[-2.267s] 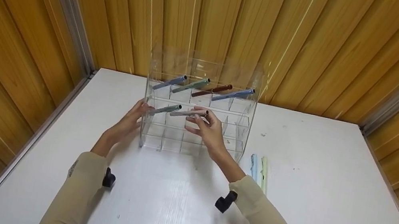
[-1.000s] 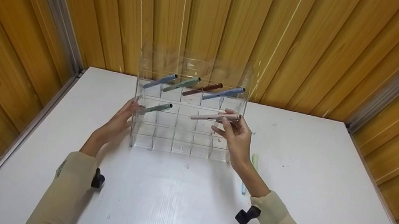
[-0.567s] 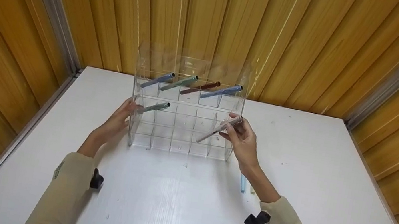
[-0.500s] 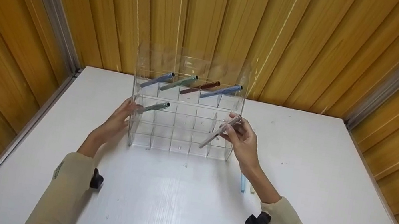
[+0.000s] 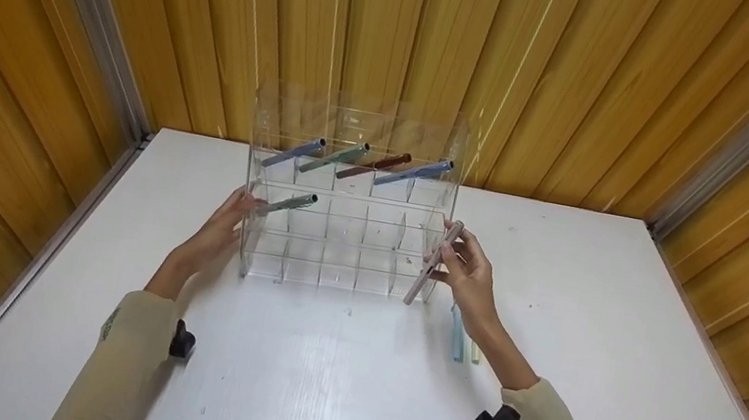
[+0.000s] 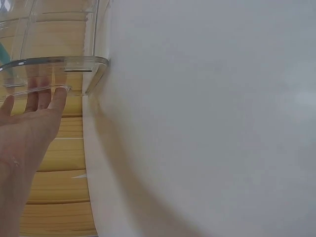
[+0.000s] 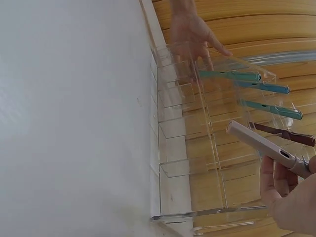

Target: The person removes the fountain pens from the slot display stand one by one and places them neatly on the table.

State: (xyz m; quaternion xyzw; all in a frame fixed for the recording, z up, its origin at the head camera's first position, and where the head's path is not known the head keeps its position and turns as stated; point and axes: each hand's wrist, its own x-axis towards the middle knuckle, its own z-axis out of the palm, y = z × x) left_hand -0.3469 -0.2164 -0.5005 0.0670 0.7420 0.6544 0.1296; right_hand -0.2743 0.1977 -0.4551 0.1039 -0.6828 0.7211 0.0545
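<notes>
Touching the clear rack's (image 5: 343,243) left wall: left hand (image 5: 212,232), fingers extended. In the rack, on a white table (image 5: 293,379): near green pen (image 5: 287,204), at left; far row, left to right, left blue pen (image 5: 293,152), far green pen (image 5: 335,157), brown pen (image 5: 374,166), right blue pen (image 5: 414,172). At the rack's right: right hand (image 5: 474,281), pinching pink pen (image 5: 431,265), tilted, above the table. Farther right, on the table: light blue pen (image 5: 457,336), yellow-green pen (image 5: 475,353), partly hidden.

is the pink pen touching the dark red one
Apart. The head view shows a wide gap between the pink pen in the right hand and the dark red pen in the rack.
</notes>
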